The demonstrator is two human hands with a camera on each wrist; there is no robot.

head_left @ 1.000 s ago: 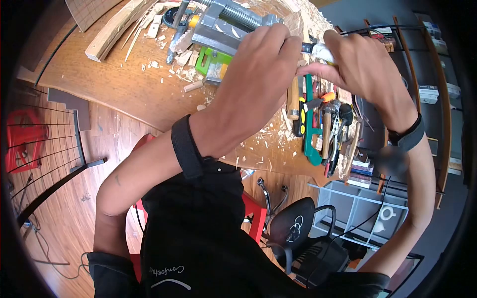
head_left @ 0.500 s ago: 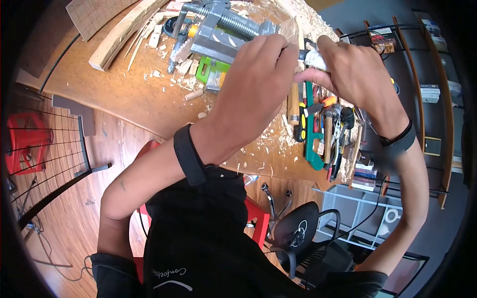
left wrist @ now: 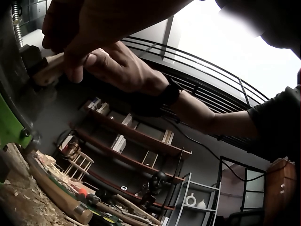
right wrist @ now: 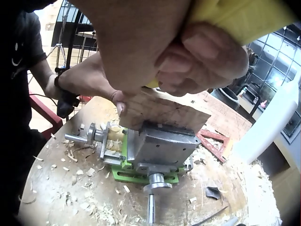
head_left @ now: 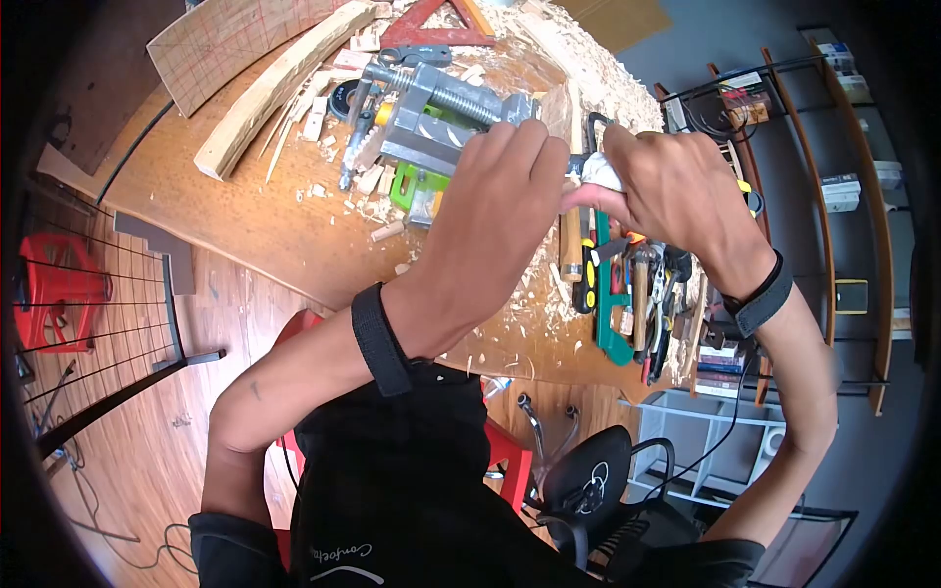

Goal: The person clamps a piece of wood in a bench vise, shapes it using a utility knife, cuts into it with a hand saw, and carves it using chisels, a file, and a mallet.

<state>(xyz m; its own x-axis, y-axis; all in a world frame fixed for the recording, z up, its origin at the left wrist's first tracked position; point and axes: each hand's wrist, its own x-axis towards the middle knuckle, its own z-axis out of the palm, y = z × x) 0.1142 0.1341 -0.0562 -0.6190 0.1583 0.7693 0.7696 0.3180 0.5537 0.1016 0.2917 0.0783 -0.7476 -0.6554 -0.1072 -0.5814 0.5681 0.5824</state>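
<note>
A wooden block [right wrist: 164, 113] stands in the jaws of a grey metal vise [right wrist: 164, 146] with a green base. My left hand [head_left: 500, 206] is curled at the block's near end; in the right wrist view its thumb lies right at the block's edge. Most of the left fingers are hidden. My right hand [head_left: 676, 191] grips a yellow handle [right wrist: 249, 19] just above the block, its thumb stretched toward the left hand. In the head view a whitish part [head_left: 600, 171] shows under the right fingers. The working end of this tool is hidden.
Wood shavings [head_left: 618, 93] cover the wooden table [head_left: 284, 216]. Hand tools and a green-framed tool [head_left: 613, 323] lie at the right. A curved wooden beam [head_left: 274, 88] and a red triangle frame [head_left: 431, 24] lie behind. A white bottle-like object [right wrist: 273, 117] stands close by.
The head view has tilted, so the table and vise sit lower in it. Against the vise, my right hand has shifted slightly left, and both hands keep their curled shape.
</note>
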